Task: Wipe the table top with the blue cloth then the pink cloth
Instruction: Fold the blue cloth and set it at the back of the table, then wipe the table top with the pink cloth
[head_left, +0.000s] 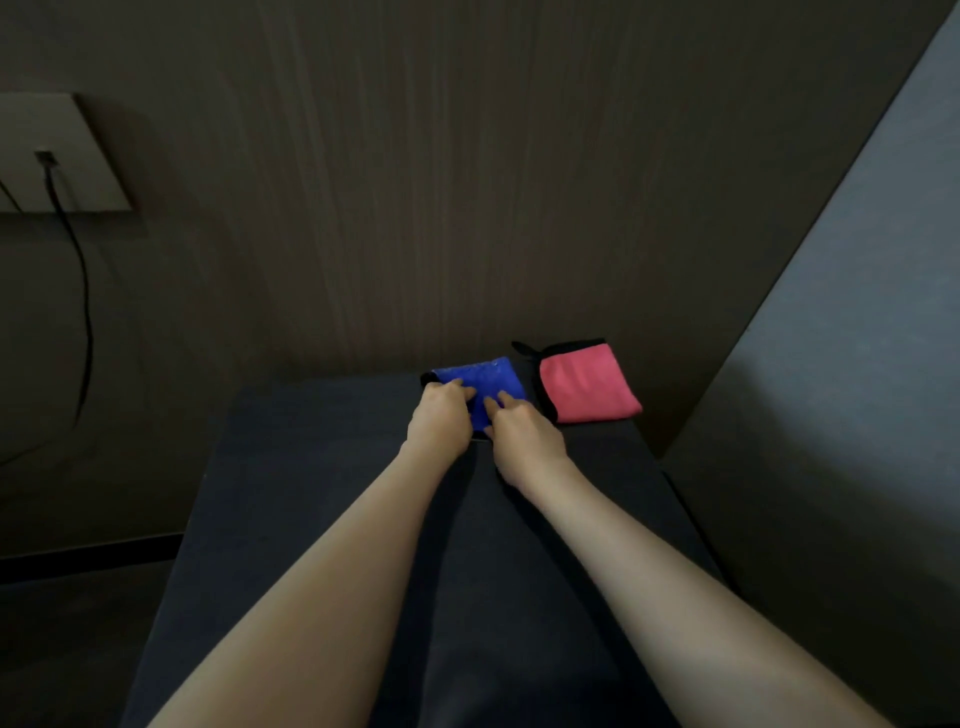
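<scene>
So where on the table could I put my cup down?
The near table top, left of the arms, is bare, and so is its far-left corner beside the blue cloth. The far-right end is crowded: both hands on the blue cloth, with the pink cloth beside.

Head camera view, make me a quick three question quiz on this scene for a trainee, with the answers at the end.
1. True or false: the pink cloth is being held.
2. Which cloth do both hands touch? A) pink B) blue C) neither
3. Fill in: the pink cloth lies to the ___ of the blue cloth.

Key:
1. False. It lies untouched on the dark table top.
2. B. The left hand and the right hand both have their fingers on the blue cloth.
3. Right.
</scene>
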